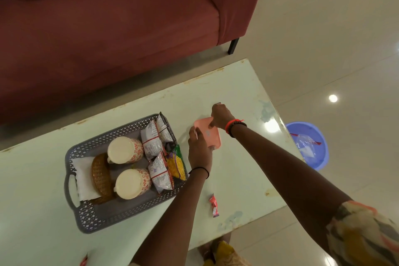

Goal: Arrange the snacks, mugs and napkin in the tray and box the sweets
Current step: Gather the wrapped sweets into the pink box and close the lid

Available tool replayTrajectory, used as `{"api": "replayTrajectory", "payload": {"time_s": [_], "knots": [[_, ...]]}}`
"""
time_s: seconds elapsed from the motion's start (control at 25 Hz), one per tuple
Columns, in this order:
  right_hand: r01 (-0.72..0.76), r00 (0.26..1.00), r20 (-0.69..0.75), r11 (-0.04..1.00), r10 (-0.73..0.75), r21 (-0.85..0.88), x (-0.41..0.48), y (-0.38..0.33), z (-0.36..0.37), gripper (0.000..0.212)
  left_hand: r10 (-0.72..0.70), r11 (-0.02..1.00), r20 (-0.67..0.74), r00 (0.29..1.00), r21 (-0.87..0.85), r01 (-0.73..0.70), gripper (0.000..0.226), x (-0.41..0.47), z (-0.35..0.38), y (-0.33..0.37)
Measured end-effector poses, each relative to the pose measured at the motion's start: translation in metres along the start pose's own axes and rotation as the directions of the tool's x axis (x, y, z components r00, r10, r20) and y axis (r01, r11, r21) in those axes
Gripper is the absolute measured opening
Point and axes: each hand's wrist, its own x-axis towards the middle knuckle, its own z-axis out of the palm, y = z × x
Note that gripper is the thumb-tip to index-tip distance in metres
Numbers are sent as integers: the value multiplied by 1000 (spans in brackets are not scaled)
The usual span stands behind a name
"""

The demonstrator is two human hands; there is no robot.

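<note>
A grey perforated tray [90,216] sits on the pale table. It holds a white napkin [83,176], a brown woven coaster [100,176], two patterned mugs [125,150] [132,183] and several snack packets [159,157]. Right of the tray, my left hand [198,151] grips the near edge of a small pink box [210,134]. My right hand [221,115] pinches the box's far side, with what looks like a small sweet between its fingertips. A red wrapped sweet [214,205] lies on the table near the front edge. Another red wrapper [84,261] shows at the bottom edge.
A maroon sofa [108,28] stands behind the table. On the tiled floor to the right is a blue basin [323,149] with plastic bags in it. The table's right edge [280,119] runs close to my right arm.
</note>
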Motion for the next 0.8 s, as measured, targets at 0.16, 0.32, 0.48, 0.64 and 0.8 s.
{"api": "replayTrajectory", "payload": {"time_s": [0.16,0.32,0.48,0.64,0.8], "knots": [[-9,1000,16,999,8,44,0,-1,1,50,-15,1000,10,1000,13,15,78,0,-2,3],[-18,1000,22,994,16,104,-3,0,-5,52,2,1000,14,1000,30,-2,79,-5,-4,3],[-18,995,102,985,0,174,-8,-4,-14,43,-1,993,-24,1000,-117,-2,72,-12,-9,-2],[-48,983,185,938,-18,344,-17,-7,-23,22,-78,964,-154,985,-262,35,51,-22,-12,-4],[-91,974,224,852,-31,515,-41,-6,-38,18,-209,881,-190,959,-463,100,42,-34,-18,-1]]}}
